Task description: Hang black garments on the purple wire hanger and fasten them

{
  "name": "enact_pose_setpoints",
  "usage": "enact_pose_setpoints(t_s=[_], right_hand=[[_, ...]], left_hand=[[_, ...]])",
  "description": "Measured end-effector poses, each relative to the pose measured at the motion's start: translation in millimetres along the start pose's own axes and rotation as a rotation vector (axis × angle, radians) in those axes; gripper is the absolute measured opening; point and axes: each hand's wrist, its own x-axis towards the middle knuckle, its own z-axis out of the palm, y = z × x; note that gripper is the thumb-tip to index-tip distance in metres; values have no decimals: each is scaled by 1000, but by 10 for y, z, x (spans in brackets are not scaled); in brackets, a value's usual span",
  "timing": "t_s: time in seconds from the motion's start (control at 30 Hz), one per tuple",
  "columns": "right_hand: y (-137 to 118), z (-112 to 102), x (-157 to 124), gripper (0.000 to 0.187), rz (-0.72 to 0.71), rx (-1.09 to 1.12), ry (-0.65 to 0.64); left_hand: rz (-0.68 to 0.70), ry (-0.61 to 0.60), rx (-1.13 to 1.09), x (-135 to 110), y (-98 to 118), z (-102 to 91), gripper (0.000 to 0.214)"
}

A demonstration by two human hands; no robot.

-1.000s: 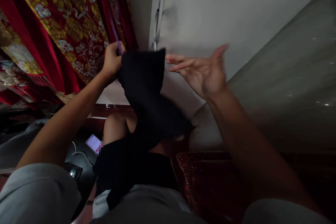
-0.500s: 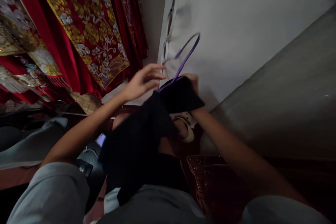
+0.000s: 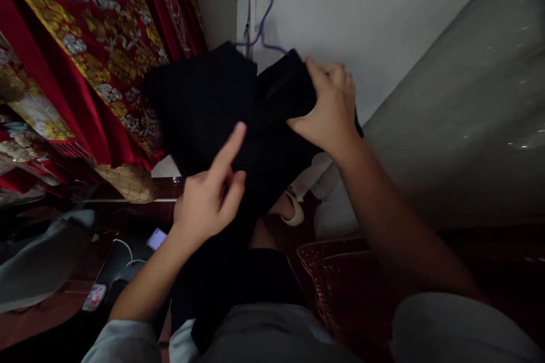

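A black garment (image 3: 204, 108) hangs over a purple clothes hanger (image 3: 263, 28), whose hook points up and to the left. My right hand (image 3: 332, 108) grips the garment's right upper part, thumb in front and fingers around its edge. In front of the cloth is my left hand (image 3: 208, 195), index finger stretched out, thumb apart, the other fingers curled. It holds nothing, and I cannot tell whether its fingertip touches the cloth. The hanger's lower part is hidden inside the garment.
Red embroidered cloth (image 3: 102, 28) hangs at the left. A white surface (image 3: 340, 5) lies behind the hanger, with a grey surface (image 3: 460, 142) at right. A lit phone (image 3: 156, 238) and a white cable (image 3: 123, 249) are at lower left. A dark red chair (image 3: 340, 272) stands beside my legs.
The garment has been lifted and spread, and the hanger now stands upright, farther up and left. My right hand has come into view on the cloth's right side. My left hand has moved down.
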Motion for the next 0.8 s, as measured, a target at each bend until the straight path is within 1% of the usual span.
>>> enact_pose_setpoints(t_s=[0.07,0.1,0.13,0.17,0.2,0.23,0.3,0.37,0.43,0.5,0.57,0.63,0.7,0.8], right_hand=[[-25,5,-61,90,-114,50,-23],[-33,0,-102,87,-158,62,-45],[-40,-13,-145,86,-188,65,-69],[-48,-37,-187,86,-204,62,-90],[-50,-69,-226,86,-206,55,-104],[-44,-105,-258,85,-195,45,-110],[10,-173,-294,83,-140,23,-99],[110,-206,-286,83,-57,4,-62],[203,-192,-231,84,22,-4,-16],[228,-148,-145,85,57,0,12],[164,-110,-66,84,24,15,8],[56,-103,-40,82,-34,41,-19],[-22,-127,-81,77,-59,75,-47],[0,-185,-200,69,-41,113,-57]], left_hand=[[-69,-346,276,133,-19,146,69],[-120,-489,430,202,-51,216,71],[-174,-582,557,259,-91,280,71],[-218,-639,655,297,-135,336,69],[-245,-662,715,315,-174,380,66],[-254,-656,735,313,-205,408,63],[-225,-583,685,281,-230,422,63],[-172,-480,599,267,-214,402,68],[-122,-418,551,316,-192,399,75],[-87,-428,552,421,-192,448,79],[-92,-470,582,531,-225,540,80],[-136,-481,619,593,-284,639,78],[-183,-475,648,586,-363,706,72],[-243,-482,667,499,-507,727,62]])
